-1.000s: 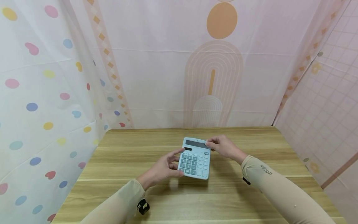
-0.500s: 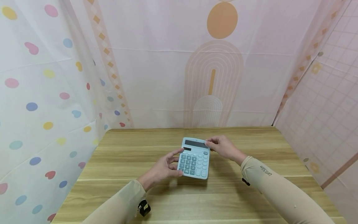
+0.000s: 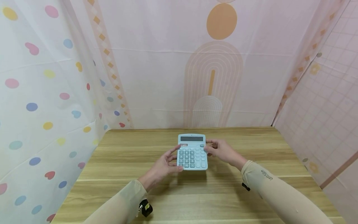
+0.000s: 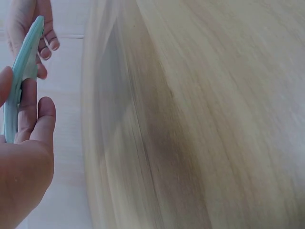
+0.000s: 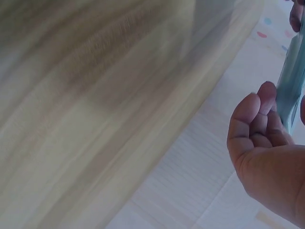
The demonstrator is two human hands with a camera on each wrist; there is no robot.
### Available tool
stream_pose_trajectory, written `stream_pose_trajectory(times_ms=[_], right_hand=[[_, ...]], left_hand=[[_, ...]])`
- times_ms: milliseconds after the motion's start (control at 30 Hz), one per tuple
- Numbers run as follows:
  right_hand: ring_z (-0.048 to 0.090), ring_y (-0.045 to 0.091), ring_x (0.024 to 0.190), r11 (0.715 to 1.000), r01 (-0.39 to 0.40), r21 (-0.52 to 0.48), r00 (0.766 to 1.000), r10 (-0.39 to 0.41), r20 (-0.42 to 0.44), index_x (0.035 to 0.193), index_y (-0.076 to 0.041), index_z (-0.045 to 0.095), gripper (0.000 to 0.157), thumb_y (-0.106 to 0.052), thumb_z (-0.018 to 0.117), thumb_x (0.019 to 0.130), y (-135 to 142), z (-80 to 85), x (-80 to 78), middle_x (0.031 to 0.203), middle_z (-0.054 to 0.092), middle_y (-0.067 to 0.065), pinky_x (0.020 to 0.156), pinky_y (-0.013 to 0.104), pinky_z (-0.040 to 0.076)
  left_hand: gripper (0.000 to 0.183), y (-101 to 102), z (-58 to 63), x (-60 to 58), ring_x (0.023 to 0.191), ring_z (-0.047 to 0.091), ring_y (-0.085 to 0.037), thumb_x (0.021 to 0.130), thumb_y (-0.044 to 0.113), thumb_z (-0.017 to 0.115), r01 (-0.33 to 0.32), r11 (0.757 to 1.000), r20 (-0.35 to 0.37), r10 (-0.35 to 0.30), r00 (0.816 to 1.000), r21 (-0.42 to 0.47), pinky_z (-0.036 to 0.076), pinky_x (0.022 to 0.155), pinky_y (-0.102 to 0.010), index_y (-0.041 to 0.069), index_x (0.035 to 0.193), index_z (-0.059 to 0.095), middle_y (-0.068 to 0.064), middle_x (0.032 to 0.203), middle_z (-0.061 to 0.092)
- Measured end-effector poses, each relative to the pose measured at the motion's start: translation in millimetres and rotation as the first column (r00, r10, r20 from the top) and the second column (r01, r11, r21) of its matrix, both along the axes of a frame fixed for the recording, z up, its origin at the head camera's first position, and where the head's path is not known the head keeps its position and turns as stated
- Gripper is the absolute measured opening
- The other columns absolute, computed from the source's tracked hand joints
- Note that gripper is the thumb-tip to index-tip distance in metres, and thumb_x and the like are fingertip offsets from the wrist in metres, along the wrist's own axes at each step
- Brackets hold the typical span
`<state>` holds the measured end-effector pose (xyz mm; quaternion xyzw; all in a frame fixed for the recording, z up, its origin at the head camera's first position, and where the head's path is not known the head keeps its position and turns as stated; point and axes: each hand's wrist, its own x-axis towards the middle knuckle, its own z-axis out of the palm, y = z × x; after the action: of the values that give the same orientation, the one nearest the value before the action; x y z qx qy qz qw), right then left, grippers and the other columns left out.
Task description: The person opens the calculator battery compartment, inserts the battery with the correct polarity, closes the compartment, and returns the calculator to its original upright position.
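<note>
A light blue calculator (image 3: 192, 152) is held above the table, its keys and dark display facing the head camera. My left hand (image 3: 162, 168) grips its left edge, thumb near the lower corner and a finger beside the small solar panel. On the opposite edge, my right hand (image 3: 222, 151) pinches it just below the display, thumb on the front. The left wrist view shows the calculator (image 4: 24, 71) edge-on, with my left hand's (image 4: 28, 157) fingers behind it. Edge-on again in the right wrist view, the calculator (image 5: 290, 81) stands beside the curled fingers of my right hand (image 5: 267, 143).
Under the hands lies a wood-grain table (image 3: 134, 140). A pale patterned curtain (image 3: 156, 77) hangs behind its far edge, a dotted curtain (image 3: 50, 109) along the left side and a checked one (image 3: 330, 109) along the right.
The calculator has turned from a slight tilt to nearly straight and shifted a little up and left. My right hand's grip now sits lower on its edge, below the display.
</note>
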<state>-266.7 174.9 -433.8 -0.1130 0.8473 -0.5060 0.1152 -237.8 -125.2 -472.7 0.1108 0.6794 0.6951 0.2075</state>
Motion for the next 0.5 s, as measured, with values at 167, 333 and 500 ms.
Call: stream_pose_trajectory(times_ms=[167, 333, 500], right_hand=[[0.076, 0.034, 0.105, 0.998, -0.042, -0.038, 0.998, 0.044, 0.044, 0.156, 0.001, 0.05, 0.056, -0.022, 0.066, 0.108, 1, -4.5, 7.1, 0.121, 0.08, 0.015, 0.101, 0.054, 0.06], [0.078, 0.026, 0.108, 0.994, -0.067, -0.087, 0.995, 0.073, 0.063, 0.161, 0.003, 0.042, 0.066, -0.02, 0.07, 0.105, 0, -7.1, 14.9, 0.127, 0.077, 0.019, 0.104, 0.049, 0.061], [0.077, 0.021, 0.111, 0.994, -0.099, -0.053, 0.995, 0.1, 0.007, 0.163, 0.005, 0.035, 0.077, -0.02, 0.075, 0.102, -1, -11.3, 22.4, 0.127, 0.078, 0.018, 0.101, 0.038, 0.062]], left_hand=[[0.1, -1, -0.8, -0.8, 0.109, 0.075, -0.018, 0.089, -0.009, 0.079, -0.038, 0.999, 0.006, 0.038, 0.999, 0.018, 0.063, 0.093, -0.029, 0.021, 0.17, 0.03, -0.029, 0.157, 0.053], [0.1, -1, -1.2, -0.9, 0.113, 0.075, -0.019, 0.089, -0.008, 0.079, -0.046, 0.999, 0.015, 0.045, 0.999, 0.023, 0.062, 0.096, -0.028, 0.021, 0.17, 0.029, -0.028, 0.158, 0.052], [0.1, 1, -1.3, -1.0, 0.11, 0.076, -0.019, 0.09, -0.009, 0.078, -0.045, 0.998, 0.02, 0.044, 0.999, 0.039, 0.062, 0.094, -0.029, 0.022, 0.171, 0.029, -0.029, 0.156, 0.053]])
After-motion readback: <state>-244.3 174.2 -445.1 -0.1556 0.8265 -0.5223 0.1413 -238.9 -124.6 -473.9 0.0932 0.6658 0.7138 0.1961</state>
